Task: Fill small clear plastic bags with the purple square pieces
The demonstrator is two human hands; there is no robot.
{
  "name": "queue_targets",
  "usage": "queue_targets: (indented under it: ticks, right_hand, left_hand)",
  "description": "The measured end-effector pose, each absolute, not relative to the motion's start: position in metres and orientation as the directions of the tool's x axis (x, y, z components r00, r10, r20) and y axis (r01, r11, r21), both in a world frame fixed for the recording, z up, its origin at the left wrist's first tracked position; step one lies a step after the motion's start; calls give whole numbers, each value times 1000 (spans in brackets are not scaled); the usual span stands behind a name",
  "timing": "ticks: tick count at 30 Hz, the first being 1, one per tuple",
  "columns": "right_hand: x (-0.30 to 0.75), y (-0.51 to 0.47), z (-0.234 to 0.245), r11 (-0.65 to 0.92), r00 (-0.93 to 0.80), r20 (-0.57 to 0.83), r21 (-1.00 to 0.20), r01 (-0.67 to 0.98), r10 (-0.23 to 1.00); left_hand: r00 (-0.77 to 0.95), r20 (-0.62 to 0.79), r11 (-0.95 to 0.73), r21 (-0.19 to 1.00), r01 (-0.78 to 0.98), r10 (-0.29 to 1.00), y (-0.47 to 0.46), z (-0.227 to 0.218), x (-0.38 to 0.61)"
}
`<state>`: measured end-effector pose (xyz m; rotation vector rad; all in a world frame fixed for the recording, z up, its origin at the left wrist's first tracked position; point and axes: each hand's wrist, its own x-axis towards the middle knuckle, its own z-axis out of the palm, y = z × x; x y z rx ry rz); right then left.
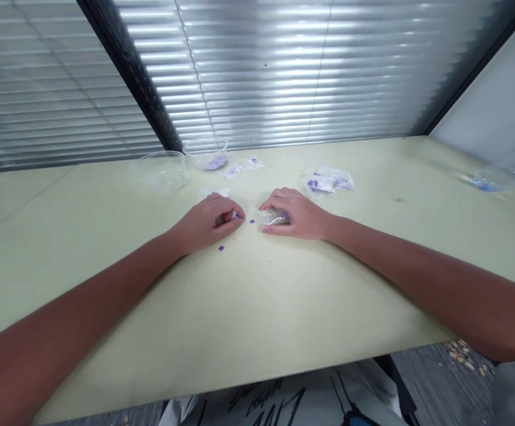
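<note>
My left hand [211, 219] rests on the table with thumb and fingers closed together. A bit of purple and white shows at its fingertips, but what it grips is mostly hidden. Facing it, my right hand [299, 214] curls its thumb and fingers around a small clear plastic bag [272, 218]. Between the hands lies a small purple square [252, 221]. Another purple square [221, 248] is on the table just below my left hand.
Behind the hands stand a clear bowl [162, 171] and a second one holding purple pieces [215, 162]. Small bags with purple pieces [328, 180] lie beyond my right hand. A clear bottle [501, 171] lies at the right; window blinds rise behind the table.
</note>
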<state>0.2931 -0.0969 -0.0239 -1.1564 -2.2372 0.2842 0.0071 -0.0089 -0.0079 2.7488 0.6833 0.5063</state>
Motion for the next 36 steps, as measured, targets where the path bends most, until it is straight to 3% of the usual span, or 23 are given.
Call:
queue_targets:
  ticks: [36]
  right_hand:
    - [293,-99,-20,597,-451,396,-447,666,800]
  left_hand:
    - [831,249,-852,321,414,497,-11,-4,9]
